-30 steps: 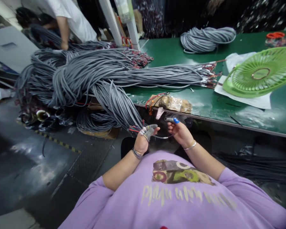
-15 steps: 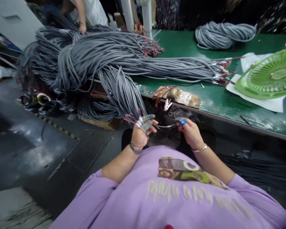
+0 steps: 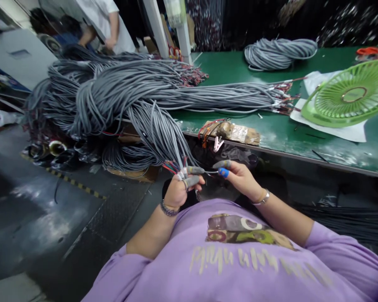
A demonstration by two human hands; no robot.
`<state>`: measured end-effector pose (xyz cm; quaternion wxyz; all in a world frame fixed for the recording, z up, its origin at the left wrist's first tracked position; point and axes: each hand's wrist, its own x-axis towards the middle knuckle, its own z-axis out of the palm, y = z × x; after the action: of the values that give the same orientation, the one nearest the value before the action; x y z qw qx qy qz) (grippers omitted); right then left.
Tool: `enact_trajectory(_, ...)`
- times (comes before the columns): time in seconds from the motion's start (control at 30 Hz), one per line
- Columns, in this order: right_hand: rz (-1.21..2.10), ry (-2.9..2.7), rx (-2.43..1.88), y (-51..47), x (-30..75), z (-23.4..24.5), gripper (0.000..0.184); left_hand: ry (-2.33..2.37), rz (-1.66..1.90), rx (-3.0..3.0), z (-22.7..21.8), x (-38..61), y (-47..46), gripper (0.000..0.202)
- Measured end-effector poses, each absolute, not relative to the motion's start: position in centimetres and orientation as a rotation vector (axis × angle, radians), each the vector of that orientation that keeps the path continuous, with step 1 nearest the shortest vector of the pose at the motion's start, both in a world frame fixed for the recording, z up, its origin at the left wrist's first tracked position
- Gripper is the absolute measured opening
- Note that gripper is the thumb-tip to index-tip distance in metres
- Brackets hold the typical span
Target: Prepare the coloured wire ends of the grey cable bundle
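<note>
My left hand (image 3: 181,188), with grey covers on its thumb and a finger, is closed around the stripped ends of grey cables. Red, blue and green wire ends (image 3: 170,167) stick out beside its knuckles. From there the grey cable bundle (image 3: 162,130) runs up to the heap on the bench. My right hand (image 3: 236,178) pinches a thin grey cable (image 3: 211,172) that spans the short gap between the hands. Blue tape wraps its thumb, and a grey cover sits on a finger. The cable's end inside the right hand is hidden.
The green bench (image 3: 220,73) carries a large cable heap (image 3: 113,88), a coiled cable (image 3: 277,54) and a green fan (image 3: 349,94). A cardboard piece with a pink clip (image 3: 218,144) sits at its front edge. Another person (image 3: 108,25) stands behind the heap.
My right hand has moved left, closer to my left hand, so the span of cable between them is shorter. The view has shifted slightly, showing more of the other person.
</note>
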<state>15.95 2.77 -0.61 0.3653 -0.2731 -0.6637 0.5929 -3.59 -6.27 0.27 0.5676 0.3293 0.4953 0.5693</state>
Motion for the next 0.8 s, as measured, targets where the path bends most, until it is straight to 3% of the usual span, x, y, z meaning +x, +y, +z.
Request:
enact_trajectory(0.17, 1.592, -1.901, -0.418, 1.7, 13.4, 2.1, 0.038, 1.203, 1.330, 0.837, -0.3, -2.0, -5.1, 0.026)
enact_trajectory(0.3, 1.398, -1.931, -0.480, 1.4, 13.1, 1.7, 0.024, 1.203, 1.268, 0.967, -0.6, -1.4, -5.1, 0.025)
enact_trajectory(0.5, 1.233, -2.005, -0.386, 1.4, 14.0, 0.8, 0.017, 1.048, 1.275, 1.145, -1.5, -1.5, -5.6, 0.037)
enact_trajectory(0.8, 1.446, -1.566, -0.638, 2.5, 15.2, -0.9, 0.014, 1.227, 1.397, 1.180, -2.2, -3.4, -8.7, 0.031)
